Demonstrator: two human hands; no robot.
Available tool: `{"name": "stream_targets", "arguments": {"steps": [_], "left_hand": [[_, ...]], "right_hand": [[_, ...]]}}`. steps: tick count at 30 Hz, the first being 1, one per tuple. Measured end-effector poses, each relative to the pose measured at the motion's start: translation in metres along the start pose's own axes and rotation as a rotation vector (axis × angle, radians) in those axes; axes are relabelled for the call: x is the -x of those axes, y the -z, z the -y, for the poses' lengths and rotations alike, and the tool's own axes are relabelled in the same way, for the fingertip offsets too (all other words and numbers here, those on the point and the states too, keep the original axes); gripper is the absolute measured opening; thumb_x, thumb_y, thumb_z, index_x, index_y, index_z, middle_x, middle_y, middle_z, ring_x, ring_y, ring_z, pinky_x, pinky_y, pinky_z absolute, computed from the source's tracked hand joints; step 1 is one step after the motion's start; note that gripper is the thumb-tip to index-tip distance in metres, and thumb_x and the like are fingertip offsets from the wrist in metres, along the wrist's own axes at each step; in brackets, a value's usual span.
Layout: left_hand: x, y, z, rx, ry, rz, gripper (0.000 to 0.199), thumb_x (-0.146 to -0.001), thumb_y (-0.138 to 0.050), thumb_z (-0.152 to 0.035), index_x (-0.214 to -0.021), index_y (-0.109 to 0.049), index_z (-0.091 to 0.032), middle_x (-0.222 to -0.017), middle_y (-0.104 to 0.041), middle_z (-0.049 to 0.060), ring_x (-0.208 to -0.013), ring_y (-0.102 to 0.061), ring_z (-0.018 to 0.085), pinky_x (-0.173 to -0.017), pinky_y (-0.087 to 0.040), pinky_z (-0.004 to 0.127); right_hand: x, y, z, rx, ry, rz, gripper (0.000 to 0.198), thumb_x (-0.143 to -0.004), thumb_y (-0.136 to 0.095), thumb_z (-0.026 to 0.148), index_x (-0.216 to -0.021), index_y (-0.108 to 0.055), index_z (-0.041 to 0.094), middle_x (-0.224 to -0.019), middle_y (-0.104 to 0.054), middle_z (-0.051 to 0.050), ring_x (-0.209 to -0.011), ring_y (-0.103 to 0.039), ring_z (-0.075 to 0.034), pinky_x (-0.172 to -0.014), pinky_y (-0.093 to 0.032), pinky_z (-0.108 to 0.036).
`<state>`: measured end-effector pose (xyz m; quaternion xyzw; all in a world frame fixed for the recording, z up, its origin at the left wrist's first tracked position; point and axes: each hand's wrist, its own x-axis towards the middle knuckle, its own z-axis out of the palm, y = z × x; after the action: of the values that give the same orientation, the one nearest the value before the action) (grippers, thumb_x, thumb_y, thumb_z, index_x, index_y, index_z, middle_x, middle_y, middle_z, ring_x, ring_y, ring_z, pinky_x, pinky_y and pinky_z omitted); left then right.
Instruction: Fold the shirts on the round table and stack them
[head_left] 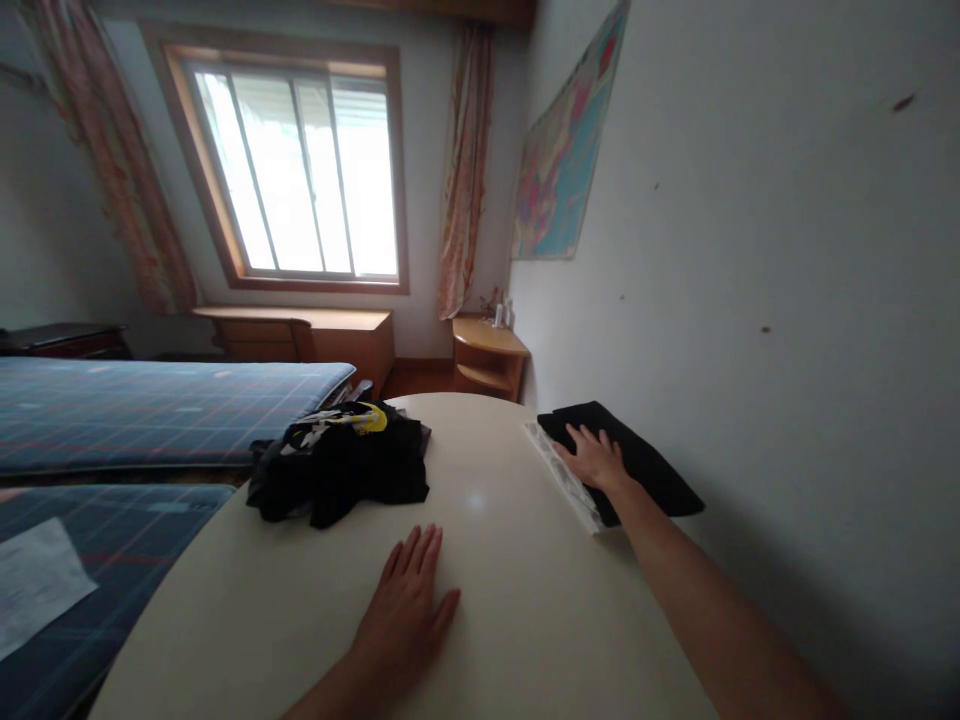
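My left hand point(409, 605) lies flat on the cream round table point(495, 590), fingers stretched and thumb apart, holding nothing. Beyond its fingertips is a crumpled pile of black clothing point(360, 470) with a white and yellow print. Over at the right, my right hand point(592, 455) rests palm down with spread fingers on a folded black cloth point(645, 460). Under that cloth, a white, shiny, flat item point(562, 470) shows along the left edge; its kind I cannot make out. The cloth's right corner reaches past the table's edge near the wall.
Close on the right stands a white wall point(750, 250) with a map point(566, 150). To the left are mattresses with blue plaid covers point(172, 410), one bearing a paper sheet point(37, 580). A wooden desk point(337, 320) and corner shelf point(487, 340) stand near the window.
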<state>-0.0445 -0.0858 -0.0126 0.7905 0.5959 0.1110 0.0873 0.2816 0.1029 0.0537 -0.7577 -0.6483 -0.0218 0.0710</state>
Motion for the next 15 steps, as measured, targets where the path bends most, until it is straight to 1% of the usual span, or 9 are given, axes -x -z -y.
{"name": "stream_targets", "arguments": {"steps": [2, 4, 6, 8, 11, 13, 15], "left_hand": [[0.000, 0.001, 0.000, -0.004, 0.000, 0.011, 0.069, -0.095, -0.037, -0.043, -0.153, -0.030, -0.007, -0.160, -0.028, 0.014, -0.150, -0.020, 0.029, -0.122, -0.021, 0.050], [0.000, 0.002, 0.000, -0.004, -0.005, 0.010, 0.070, -0.095, -0.037, -0.043, -0.154, -0.029, -0.006, -0.160, -0.028, 0.014, -0.150, -0.020, 0.029, -0.122, -0.021, 0.050], [-0.001, 0.002, 0.000, 0.006, -0.009, -0.008, 0.070, -0.094, -0.038, -0.042, -0.153, -0.030, -0.006, -0.160, -0.030, 0.014, -0.150, -0.021, 0.029, -0.122, -0.021, 0.050], [-0.001, 0.000, 0.001, 0.029, -0.011, -0.028, 0.070, -0.093, -0.041, -0.042, -0.153, -0.031, -0.007, -0.159, -0.032, 0.014, -0.149, -0.023, 0.029, -0.122, -0.022, 0.050], [-0.002, -0.005, 0.005, 0.083, -0.006, -0.073, 0.068, -0.093, -0.044, -0.040, -0.151, -0.034, -0.006, -0.155, -0.040, 0.016, -0.147, -0.030, 0.028, -0.121, -0.026, 0.048], [-0.006, -0.006, 0.010, 0.123, -0.003, -0.151, 0.064, -0.092, -0.045, -0.037, -0.148, -0.039, -0.007, -0.151, -0.045, 0.016, -0.143, -0.037, 0.028, -0.119, -0.031, 0.047], [-0.014, -0.001, 0.017, 0.136, -0.001, -0.282, 0.057, -0.092, -0.048, -0.034, -0.144, -0.045, -0.011, -0.152, -0.044, 0.015, -0.142, -0.038, 0.028, -0.116, -0.034, 0.048]], "right_hand": [[0.002, -0.005, -0.002, 0.008, 0.025, 0.059, 0.081, -0.091, -0.035, 0.070, -0.156, -0.028, 0.023, -0.163, -0.022, -0.010, -0.149, -0.013, -0.042, -0.118, -0.014, -0.058], [0.004, -0.008, -0.001, 0.011, 0.018, 0.097, 0.086, -0.089, -0.032, 0.075, -0.157, -0.025, 0.023, -0.165, -0.016, -0.010, -0.149, -0.007, -0.043, -0.118, -0.010, -0.059], [0.007, -0.008, 0.004, 0.019, 0.001, 0.093, 0.087, -0.089, -0.034, 0.074, -0.157, -0.024, 0.021, -0.165, -0.016, -0.011, -0.149, -0.007, -0.044, -0.118, -0.010, -0.060], [0.014, -0.009, 0.013, 0.044, -0.002, 0.053, 0.084, -0.091, -0.037, 0.068, -0.157, -0.024, 0.018, -0.164, -0.019, -0.013, -0.148, -0.010, -0.045, -0.117, -0.013, -0.060], [0.037, -0.015, 0.032, 0.072, 0.054, -0.033, 0.073, -0.095, -0.039, 0.057, -0.156, -0.029, 0.016, -0.162, -0.024, -0.014, -0.147, -0.016, -0.044, -0.116, -0.017, -0.058], [0.057, -0.025, 0.047, 0.063, 0.127, -0.085, 0.068, -0.096, -0.040, 0.053, -0.153, -0.035, 0.017, -0.161, -0.027, -0.014, -0.147, -0.017, -0.043, -0.117, -0.016, -0.057], [0.080, -0.037, 0.061, 0.018, 0.191, -0.107, 0.065, -0.096, -0.042, 0.052, -0.151, -0.041, 0.018, -0.159, -0.032, -0.013, -0.147, -0.020, -0.041, -0.117, -0.017, -0.056]]}}
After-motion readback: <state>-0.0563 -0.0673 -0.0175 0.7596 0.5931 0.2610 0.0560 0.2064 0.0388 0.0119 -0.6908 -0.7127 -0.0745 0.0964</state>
